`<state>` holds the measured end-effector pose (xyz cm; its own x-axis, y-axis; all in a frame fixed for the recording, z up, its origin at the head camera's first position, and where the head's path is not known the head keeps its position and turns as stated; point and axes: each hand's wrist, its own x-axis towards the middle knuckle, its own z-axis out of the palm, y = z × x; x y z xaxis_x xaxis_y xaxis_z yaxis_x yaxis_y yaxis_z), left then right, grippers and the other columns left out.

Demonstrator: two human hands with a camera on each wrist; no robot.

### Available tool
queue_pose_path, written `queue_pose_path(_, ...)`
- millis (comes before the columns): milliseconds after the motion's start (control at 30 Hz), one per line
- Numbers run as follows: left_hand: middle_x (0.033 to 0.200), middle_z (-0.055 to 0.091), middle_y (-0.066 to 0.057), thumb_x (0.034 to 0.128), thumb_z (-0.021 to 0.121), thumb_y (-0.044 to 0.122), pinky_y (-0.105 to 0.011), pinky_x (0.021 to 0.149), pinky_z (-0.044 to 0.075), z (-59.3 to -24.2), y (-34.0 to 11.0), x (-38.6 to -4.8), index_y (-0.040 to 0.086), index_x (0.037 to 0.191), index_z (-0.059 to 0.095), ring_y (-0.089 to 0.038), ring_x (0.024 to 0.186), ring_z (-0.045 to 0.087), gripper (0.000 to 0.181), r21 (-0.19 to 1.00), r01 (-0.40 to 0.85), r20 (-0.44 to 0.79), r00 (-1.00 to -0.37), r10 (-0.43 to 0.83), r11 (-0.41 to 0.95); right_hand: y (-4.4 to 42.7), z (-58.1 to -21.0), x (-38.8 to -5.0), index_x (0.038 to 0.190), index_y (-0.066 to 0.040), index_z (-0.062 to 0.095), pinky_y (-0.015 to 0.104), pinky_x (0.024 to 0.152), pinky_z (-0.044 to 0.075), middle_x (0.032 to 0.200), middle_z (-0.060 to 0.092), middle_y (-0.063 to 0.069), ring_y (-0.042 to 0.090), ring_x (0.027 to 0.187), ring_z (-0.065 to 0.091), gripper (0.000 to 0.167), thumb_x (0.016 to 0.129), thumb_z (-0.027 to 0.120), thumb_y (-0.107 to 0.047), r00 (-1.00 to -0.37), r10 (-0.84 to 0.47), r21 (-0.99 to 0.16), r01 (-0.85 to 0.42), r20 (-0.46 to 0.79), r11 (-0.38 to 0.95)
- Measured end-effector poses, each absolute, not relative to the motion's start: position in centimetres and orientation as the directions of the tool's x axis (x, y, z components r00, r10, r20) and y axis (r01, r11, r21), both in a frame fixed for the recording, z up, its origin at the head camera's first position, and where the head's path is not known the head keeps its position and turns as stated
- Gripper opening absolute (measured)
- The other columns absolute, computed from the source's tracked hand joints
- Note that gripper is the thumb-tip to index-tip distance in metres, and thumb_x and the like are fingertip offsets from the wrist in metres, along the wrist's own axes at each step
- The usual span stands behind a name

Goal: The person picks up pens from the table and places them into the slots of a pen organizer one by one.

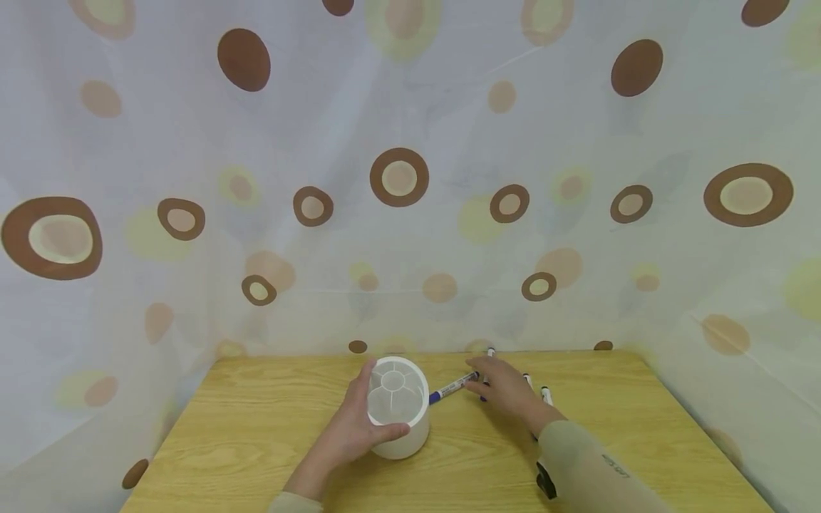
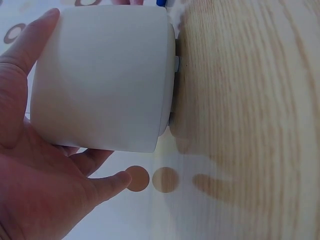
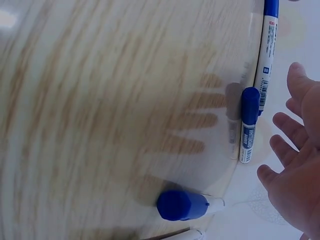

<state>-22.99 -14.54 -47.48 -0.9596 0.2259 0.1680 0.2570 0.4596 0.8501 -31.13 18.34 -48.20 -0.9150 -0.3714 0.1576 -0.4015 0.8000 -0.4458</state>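
Observation:
My left hand point(image 1: 353, 424) grips a round white pen holder point(image 1: 404, 443) by its side, thumb across the near side of the rim. The holder's top point(image 1: 395, 392) has a round middle compartment with others around it; no pens show inside. In the left wrist view its plain wall point(image 2: 102, 80) fills the space by the fingers. My right hand point(image 1: 509, 388) hovers with spread fingers, holding nothing, over a white marker with blue ends point(image 1: 454, 386). Another blue-capped marker point(image 3: 248, 125) lies beside that one in the right wrist view.
Further blue-capped markers point(image 3: 182, 205) lie on the wooden table point(image 1: 269, 420), partly behind my right arm. A black object point(image 1: 545, 481) shows beside the right sleeve; its kind is unclear. A dotted white curtain point(image 1: 449, 242) encloses the table's back and sides.

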Motion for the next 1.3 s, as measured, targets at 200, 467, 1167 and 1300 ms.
queue_pose_path(200, 0.164, 0.038, -0.030, 0.0781, 0.103, 0.035, -0.078, 0.114, 0.041, -47.4, -14.6, -22.9, 0.018, 0.176, 0.017, -0.052, 0.139, 0.053, 0.131, 0.847, 0.259, 0.168, -0.959, 0.228, 0.465, 18.3, -48.4, -31.2, 0.151, 0.001, 0.063, 0.064, 0.114, 0.049, 0.151, 0.063, 0.023, 0.046, 0.141, 0.058, 0.048, 0.110, 0.072, -0.021, -0.914, -0.373, -0.425, -0.405, 0.159, 0.810)
queue_pose_path(467, 0.165, 0.037, -0.028, 0.0794, 0.102, 0.038, -0.076, 0.114, 0.042, -47.4, -14.6, -23.0, 0.019, 0.176, 0.016, -0.049, 0.139, 0.053, 0.131, 0.843, 0.254, 0.160, -0.960, 0.229, 0.475, 18.6, -48.9, -31.1, 0.147, 0.003, 0.066, 0.062, 0.108, 0.054, 0.143, 0.068, 0.020, 0.042, 0.129, 0.066, 0.044, 0.107, 0.075, -0.015, -0.906, -0.383, -0.421, -0.424, 0.183, 0.802)
queue_pose_path(1167, 0.168, 0.034, -0.027, 0.0808, 0.101, 0.041, -0.075, 0.117, 0.040, -47.6, -14.7, -23.2, 0.018, 0.177, 0.014, -0.048, 0.141, 0.051, 0.131, 0.847, 0.245, 0.148, -0.961, 0.233, 0.471, 18.8, -49.7, -31.6, 0.119, -0.003, 0.077, 0.064, 0.113, 0.049, 0.130, 0.073, 0.019, 0.050, 0.134, 0.061, 0.017, 0.102, 0.078, -0.006, -0.888, -0.406, -0.408, -0.459, 0.216, 0.789)
queue_pose_path(1300, 0.168, 0.034, -0.026, 0.0804, 0.101, 0.042, -0.074, 0.118, 0.040, -47.7, -14.7, -23.2, 0.019, 0.177, 0.015, -0.046, 0.141, 0.051, 0.131, 0.852, 0.234, 0.140, -0.964, 0.226, 0.469, 18.8, -49.7, -31.5, 0.116, -0.004, 0.077, 0.066, 0.118, 0.045, 0.132, 0.072, 0.020, 0.054, 0.143, 0.053, 0.015, 0.101, 0.079, -0.003, -0.895, -0.394, -0.427, -0.447, 0.212, 0.786)
